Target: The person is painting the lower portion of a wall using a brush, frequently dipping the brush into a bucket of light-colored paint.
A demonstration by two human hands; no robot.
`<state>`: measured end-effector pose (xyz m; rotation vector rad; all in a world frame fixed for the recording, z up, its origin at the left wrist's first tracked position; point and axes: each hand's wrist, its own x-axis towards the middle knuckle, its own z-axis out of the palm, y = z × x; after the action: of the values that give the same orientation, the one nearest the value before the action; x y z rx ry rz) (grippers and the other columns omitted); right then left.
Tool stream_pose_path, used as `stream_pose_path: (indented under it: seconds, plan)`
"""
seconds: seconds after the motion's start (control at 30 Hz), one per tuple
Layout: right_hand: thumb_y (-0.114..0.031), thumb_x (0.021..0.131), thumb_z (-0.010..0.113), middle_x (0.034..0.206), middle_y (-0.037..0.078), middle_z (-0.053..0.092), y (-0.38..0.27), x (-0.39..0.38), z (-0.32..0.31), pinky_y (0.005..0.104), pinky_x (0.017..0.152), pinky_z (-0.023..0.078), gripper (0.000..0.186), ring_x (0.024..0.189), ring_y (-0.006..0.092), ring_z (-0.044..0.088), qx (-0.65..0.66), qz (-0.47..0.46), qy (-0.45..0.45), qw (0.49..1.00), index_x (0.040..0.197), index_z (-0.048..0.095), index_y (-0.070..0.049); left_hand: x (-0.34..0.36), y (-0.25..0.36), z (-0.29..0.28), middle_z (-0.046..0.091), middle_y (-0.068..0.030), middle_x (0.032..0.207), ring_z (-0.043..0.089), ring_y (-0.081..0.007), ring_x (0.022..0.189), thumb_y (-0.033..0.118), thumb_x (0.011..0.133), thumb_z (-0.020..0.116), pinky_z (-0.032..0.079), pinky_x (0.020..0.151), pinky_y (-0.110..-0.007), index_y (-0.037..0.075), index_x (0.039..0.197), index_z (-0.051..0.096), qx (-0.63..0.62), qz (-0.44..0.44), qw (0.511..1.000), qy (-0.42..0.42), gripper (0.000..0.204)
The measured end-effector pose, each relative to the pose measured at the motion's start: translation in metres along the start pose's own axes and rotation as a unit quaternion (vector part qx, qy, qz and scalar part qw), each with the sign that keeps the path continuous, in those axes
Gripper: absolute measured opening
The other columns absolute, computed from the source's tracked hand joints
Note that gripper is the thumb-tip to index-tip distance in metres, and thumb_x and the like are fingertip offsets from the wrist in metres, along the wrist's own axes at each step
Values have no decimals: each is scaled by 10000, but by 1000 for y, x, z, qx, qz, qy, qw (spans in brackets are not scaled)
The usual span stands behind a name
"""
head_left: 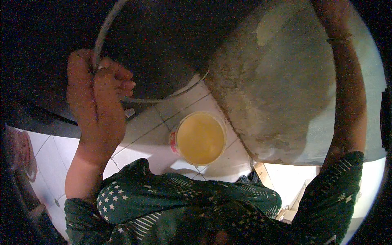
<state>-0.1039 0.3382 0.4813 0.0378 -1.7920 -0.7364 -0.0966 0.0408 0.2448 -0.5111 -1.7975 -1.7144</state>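
Grey rim (pixel 101 36) touches curled left fingers (pixel 123 73); right hand (pixel 334 16) cut off.

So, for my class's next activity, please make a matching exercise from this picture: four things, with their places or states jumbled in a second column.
Column one
1. Round plastic bucket, yellow inside
2. Bare left hand
3. Bare right hand
4. Dark green fabric clothing

Column two
A. At the upper right, partly lost in the picture's dark edge
B. Patterned with pale stars and stripes
C. Near the picture's middle, with pale floor tiles around it
D. Fingers curled at a pale curved strip

Right pairs: 1-C, 2-D, 3-A, 4-B
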Motion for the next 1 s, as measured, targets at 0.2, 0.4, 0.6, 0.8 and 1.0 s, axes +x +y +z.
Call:
stream_pose_path:
  seconds: [0.2,0.4,0.6,0.8,1.0]
  plan:
    - [-165,826,546,978,146,636,-7,-131,111,425,723,529,212,847,334,623,11,-331,-176,927,986,631,-54,-3,-5,1,592,-106,727,593,-165,623,179,966,376,491,568,-279,20,963,447,-102,17,994,22,175]
    - [-199,815,581,916,151,642,-42,-137,101,429,696,525,161,806,324,632,143,-136,-395,897,874,660,-72,1,-2,-18,608,-88,731,586,-147,619,104,933,466,475,588,-270,23,912,510,133,168,976,-39,94]
    - [-126,823,556,973,188,629,4,1,33,418,751,505,182,867,340,619,47,-144,-225,963,943,654,-32,10,0,-33,622,-71,742,558,-111,613,67,897,569,448,566,-243,11,943,589,241,175,951,81,76]
    - [-73,826,535,974,227,598,23,39,12,400,762,497,194,892,337,610,-242,-184,-146,941,960,646,14,23,14,-38,608,-10,742,515,-57,626,89,893,624,404,543,-198,17,886,616,184,135,963,142,73]
    - [-137,823,560,1019,144,628,-6,-50,51,439,699,531,190,858,321,627,-40,-271,-133,952,988,646,-97,24,14,-38,595,-3,712,502,-49,613,78,889,626,389,539,-190,19,880,611,227,137,954,142,62]
